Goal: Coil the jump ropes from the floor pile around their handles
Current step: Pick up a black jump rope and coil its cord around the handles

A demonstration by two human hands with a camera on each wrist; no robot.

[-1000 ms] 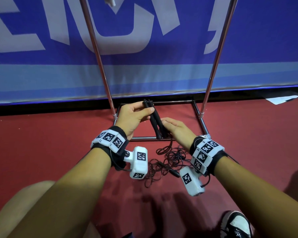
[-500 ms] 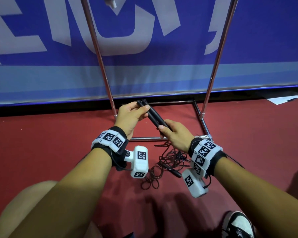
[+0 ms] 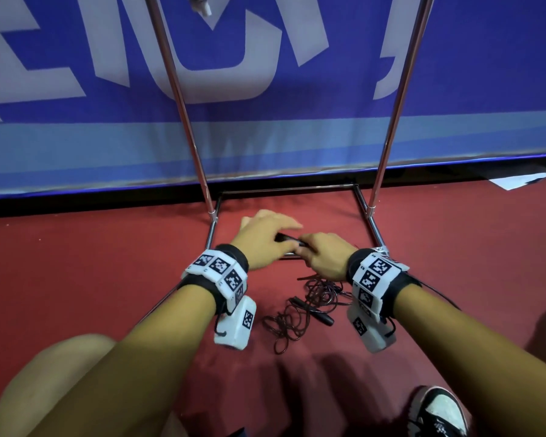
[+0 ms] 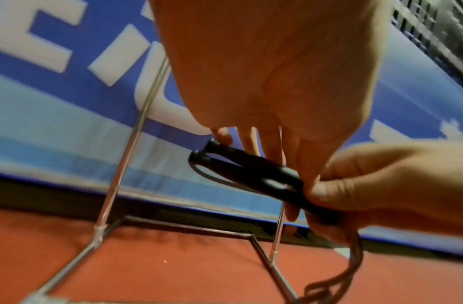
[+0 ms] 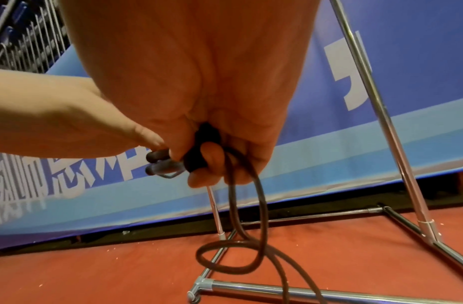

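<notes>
Two black jump rope handles (image 3: 287, 239) lie side by side, level, just above the red floor. My right hand (image 3: 325, 255) grips their near end (image 5: 202, 152), fingers and thumb curled round them. Their thin dark rope (image 5: 251, 216) hangs from that fist in loops to the floor. My left hand (image 3: 265, 236) reaches over the handles' far end (image 4: 220, 156) with straight fingers (image 4: 222, 136), touching the tips. The rest of the rope pile (image 3: 312, 298) lies tangled on the floor below my wrists, with another black handle (image 3: 323, 316) in it.
A chrome rack stands right ahead: two slanting poles (image 3: 183, 99) and a square base frame (image 3: 374, 228) on the floor around my hands. A blue banner wall (image 3: 265, 137) closes the back. A shoe (image 3: 435, 411) is at lower right, a white sheet (image 3: 517, 181) far right.
The handles have swung down from pointing up and away to lying level and lower. My right hand has closed fully round their near end. My left hand's pinch on the tips has loosened to straight fingers.
</notes>
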